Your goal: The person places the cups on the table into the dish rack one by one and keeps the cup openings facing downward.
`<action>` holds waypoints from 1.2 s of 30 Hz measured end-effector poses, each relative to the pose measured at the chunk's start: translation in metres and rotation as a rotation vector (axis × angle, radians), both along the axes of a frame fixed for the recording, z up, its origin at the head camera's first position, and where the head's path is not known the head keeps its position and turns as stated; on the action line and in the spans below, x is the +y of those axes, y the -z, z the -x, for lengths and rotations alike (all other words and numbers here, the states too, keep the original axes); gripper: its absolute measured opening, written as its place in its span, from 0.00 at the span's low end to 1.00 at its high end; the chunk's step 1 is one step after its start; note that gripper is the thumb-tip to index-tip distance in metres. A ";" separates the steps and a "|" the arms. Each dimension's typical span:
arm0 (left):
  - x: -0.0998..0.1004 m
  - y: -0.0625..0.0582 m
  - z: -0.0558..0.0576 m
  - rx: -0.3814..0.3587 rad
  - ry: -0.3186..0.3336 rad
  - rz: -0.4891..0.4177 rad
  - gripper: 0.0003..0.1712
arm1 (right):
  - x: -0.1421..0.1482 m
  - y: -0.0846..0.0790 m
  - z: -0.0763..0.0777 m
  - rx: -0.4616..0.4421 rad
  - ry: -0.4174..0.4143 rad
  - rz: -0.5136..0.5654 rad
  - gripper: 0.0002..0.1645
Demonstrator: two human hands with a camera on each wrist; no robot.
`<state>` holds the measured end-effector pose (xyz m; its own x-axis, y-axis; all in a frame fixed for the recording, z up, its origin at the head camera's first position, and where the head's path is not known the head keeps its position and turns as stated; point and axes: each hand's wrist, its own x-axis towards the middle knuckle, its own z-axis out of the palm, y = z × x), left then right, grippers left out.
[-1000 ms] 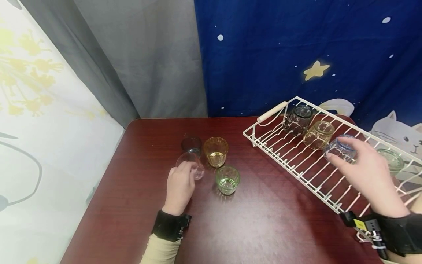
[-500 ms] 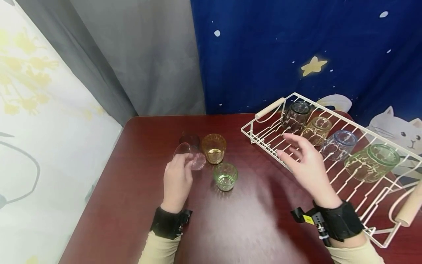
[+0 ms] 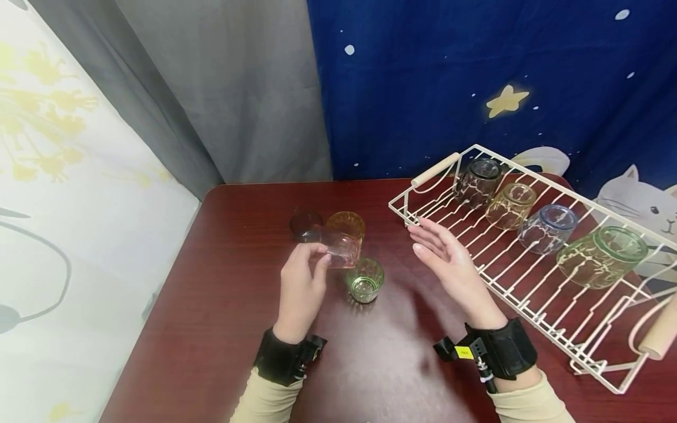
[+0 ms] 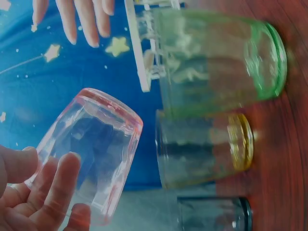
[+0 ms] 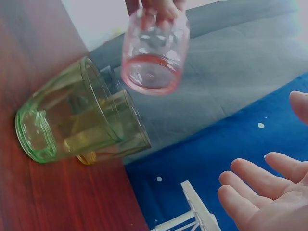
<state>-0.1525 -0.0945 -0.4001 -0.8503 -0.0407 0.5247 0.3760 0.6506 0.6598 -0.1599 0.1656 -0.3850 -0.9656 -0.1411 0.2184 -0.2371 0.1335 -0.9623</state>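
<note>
My left hand (image 3: 304,288) grips a clear pink glass (image 3: 344,249) by its rim end, lifted above the table. The glass lies tipped on its side, its thick base toward the right. In the left wrist view, thumb and fingers pinch the wall of the pink glass (image 4: 91,154). Below and around it, a green glass (image 3: 365,285), an amber glass (image 3: 346,220) and a dark glass (image 3: 305,224) stand upright on the table. My right hand (image 3: 457,273), between these glasses and the rack, holds nothing; its fingers are extended with the palm facing left.
A white wire rack (image 3: 539,320) with wooden handles (image 3: 436,170) stands at the right. In it sit a dark glass (image 3: 478,183), a yellow glass (image 3: 511,205), a blue glass (image 3: 548,229) and a green glass (image 3: 603,257), bottoms up. Curtains (image 3: 254,94) hang behind the table.
My right hand has left the blue glass in the rack and moved left. My left hand has raised the pink glass and tipped it sideways, base swinging to the right.
</note>
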 end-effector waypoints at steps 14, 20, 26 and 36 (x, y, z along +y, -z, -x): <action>0.025 -0.008 -0.006 -0.200 0.199 -0.254 0.07 | -0.018 0.008 0.002 -0.120 -0.077 0.053 0.38; 0.033 -0.011 -0.010 -0.261 0.273 -0.324 0.06 | -0.024 0.011 0.002 -0.147 -0.104 0.031 0.39; 0.037 -0.014 -0.010 -0.295 0.275 -0.352 0.06 | -0.026 0.012 0.001 -0.152 -0.101 0.024 0.37; 0.040 -0.009 -0.011 -0.309 0.299 -0.376 0.06 | -0.023 0.009 -0.002 -0.125 -0.074 0.006 0.34</action>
<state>-0.1419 -0.0549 -0.3912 -0.9652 0.0893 0.2459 0.2605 0.2447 0.9339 -0.1579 0.1422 -0.3942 -0.9723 -0.2122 0.0980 -0.1244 0.1147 -0.9856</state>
